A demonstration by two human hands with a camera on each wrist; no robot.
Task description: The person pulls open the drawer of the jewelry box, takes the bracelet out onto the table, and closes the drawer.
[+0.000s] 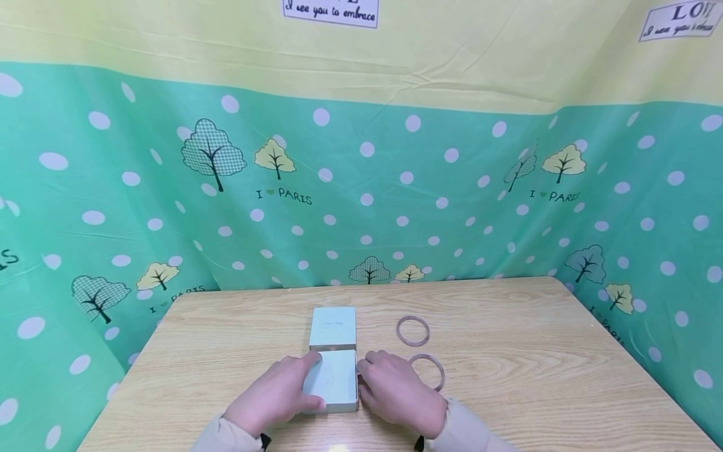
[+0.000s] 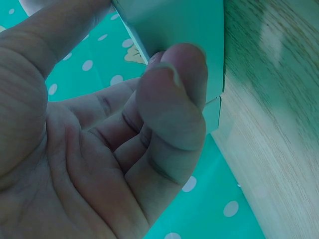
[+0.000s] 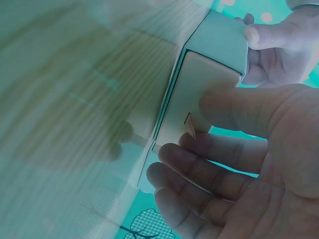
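A pale blue drawer-style box [image 1: 332, 376] lies on the table between the hands. My left hand [image 1: 277, 388] grips it from the left, with the thumb at its near edge and fingers at the far side. At its right end, my right hand [image 1: 398, 388] has bent fingers around a small pull tab [image 3: 191, 128] on the drawer front [image 3: 177, 99]. The tab touches the index finger, while the thumb stands apart from that fingertip. Just behind stands a second pale blue box [image 1: 333, 326] with small print on top.
Two mauve bangles lie right of the boxes: a far bangle [image 1: 413, 331] and a near bangle [image 1: 435, 364] partly hidden by the right hand. The wooden table [image 1: 536, 358] is bordered by a green dotted cloth [image 1: 361, 207] at the back and sides.
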